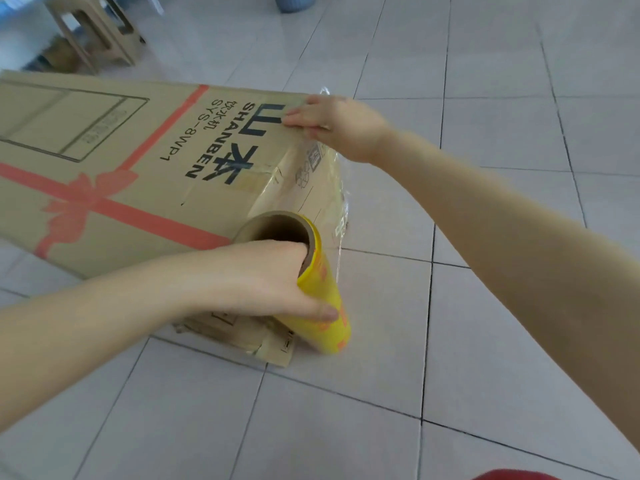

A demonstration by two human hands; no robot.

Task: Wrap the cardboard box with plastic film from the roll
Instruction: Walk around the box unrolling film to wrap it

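Note:
A long cardboard box (114,157) with a red ribbon print and black lettering lies on its side on the tiled floor. A yellow roll of plastic film (327,299) with a brown cardboard core stands upright at the box's near end corner. My left hand (270,275) grips the roll, fingers inside the core and thumb on the outside. Clear film (329,188) stretches from the roll across the box's end face. My right hand (332,121) presses the film's end flat against the top far corner of the box.
A beige plastic stool (100,32) stands at the back left, beside some blue items. A blue bin (294,1) sits at the top edge. Grey floor tiles (485,306) spread out to the right and in front. A red edge (512,475) shows at bottom right.

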